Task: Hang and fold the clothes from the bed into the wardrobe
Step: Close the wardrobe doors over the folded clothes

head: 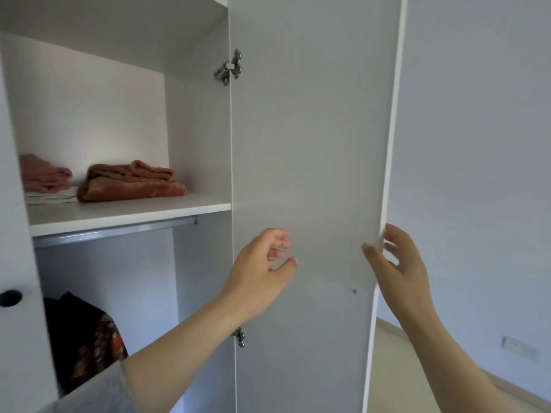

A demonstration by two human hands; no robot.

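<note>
Here, the white laminate wardrobe [196, 129] stands open straight ahead of both hands. Its white flat-panel right door [313, 144] is swung out toward the viewer, inner face showing. R. hand [399, 263] pinches the door's free edge, between the levels of the two hinges: thumb on the inner face, fingers curled round the outer side. L. hand [262, 269] is raised in front of the inner face nearer the hinge side, fingers loosely spread and lightly bent, holding nothing; contact w/ the panel cannot be told.

The interior lies left of both hands. A white shelf [134, 213], above L. hand level, carries a folded rust-brown plush garment [134, 186]. Just beside it, to the left, a folded pink garment [41, 174] lies atop a flat white folded item [50, 196]. Directly under the shelf runs a silver metal hanging rail [113, 231]. In the lower compartment, at left, is a dark garment w/ orange-red pattern [86, 332]; its support is hidden.

An upper steel hinge [229, 67] and a lower steel hinge [239, 336] join door to carcass. At far left is a dark round knob [10, 298] on a second white door. A grey sleeve [98, 391] covers the L. upper arm. Right of the door: pale wall [477, 144], beige floor [387, 353].
</note>
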